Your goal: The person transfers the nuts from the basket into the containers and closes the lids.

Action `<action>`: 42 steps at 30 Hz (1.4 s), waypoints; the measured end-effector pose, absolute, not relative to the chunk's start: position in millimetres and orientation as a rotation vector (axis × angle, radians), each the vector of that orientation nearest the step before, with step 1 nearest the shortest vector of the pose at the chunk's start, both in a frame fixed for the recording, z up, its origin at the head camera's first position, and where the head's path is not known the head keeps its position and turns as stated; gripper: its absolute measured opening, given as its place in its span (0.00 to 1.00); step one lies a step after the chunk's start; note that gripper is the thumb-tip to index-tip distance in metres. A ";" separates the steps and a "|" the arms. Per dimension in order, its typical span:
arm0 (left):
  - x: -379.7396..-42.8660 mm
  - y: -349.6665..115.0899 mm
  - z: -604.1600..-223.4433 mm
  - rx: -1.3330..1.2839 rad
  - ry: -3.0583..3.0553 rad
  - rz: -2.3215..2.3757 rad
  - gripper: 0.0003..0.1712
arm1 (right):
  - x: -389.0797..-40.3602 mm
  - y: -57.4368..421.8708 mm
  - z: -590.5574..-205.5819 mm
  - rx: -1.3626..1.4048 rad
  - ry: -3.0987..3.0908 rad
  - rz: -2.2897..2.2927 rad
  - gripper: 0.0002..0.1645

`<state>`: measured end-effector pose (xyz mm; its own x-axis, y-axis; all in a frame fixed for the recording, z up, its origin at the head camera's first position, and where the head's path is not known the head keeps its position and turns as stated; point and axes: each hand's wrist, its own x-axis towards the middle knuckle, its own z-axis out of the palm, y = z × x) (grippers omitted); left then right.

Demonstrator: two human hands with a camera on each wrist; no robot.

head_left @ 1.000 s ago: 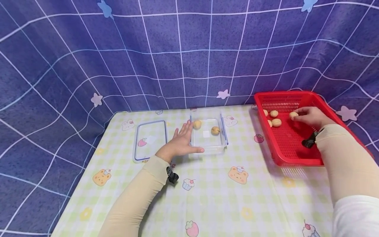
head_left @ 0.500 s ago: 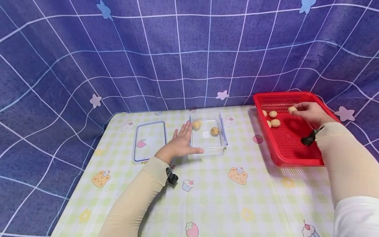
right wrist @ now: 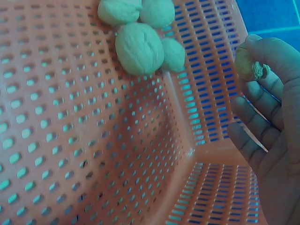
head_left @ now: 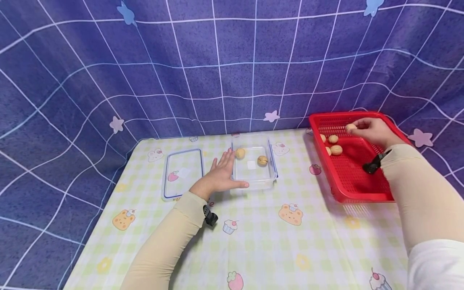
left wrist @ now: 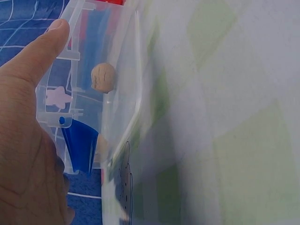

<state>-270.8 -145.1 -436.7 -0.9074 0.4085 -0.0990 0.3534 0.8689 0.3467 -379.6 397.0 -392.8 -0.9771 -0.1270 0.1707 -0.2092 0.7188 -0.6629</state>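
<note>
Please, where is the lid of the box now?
In the head view, the lid lies flat on the table, left of the clear box, near the left hand.

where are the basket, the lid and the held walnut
Basket (head_left: pixel 353 173): head view, on its bare floor.
Lid (head_left: pixel 184 173): head view, on its clear middle panel.
Held walnut (right wrist: pixel 245 64): right wrist view, on the visible side of its shell.

Table (head_left: pixel 261 249) seen from the head, down toward far edge; box (head_left: pixel 255 185) repeated close from left wrist, basket (head_left: pixel 353 177) from right.
</note>
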 end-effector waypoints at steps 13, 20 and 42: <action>-269.0 -143.5 -434.7 0.582 2.883 0.450 0.74 | -379.5 369.9 -375.4 0.317 -2.768 1.117 0.28; -271.3 -142.7 -436.5 0.552 2.882 0.446 0.69 | -380.4 353.6 -367.9 0.346 -2.731 1.173 0.26; -268.7 -157.0 -420.6 0.749 2.926 0.309 0.66 | -382.6 278.8 -341.7 0.519 -2.722 1.139 0.25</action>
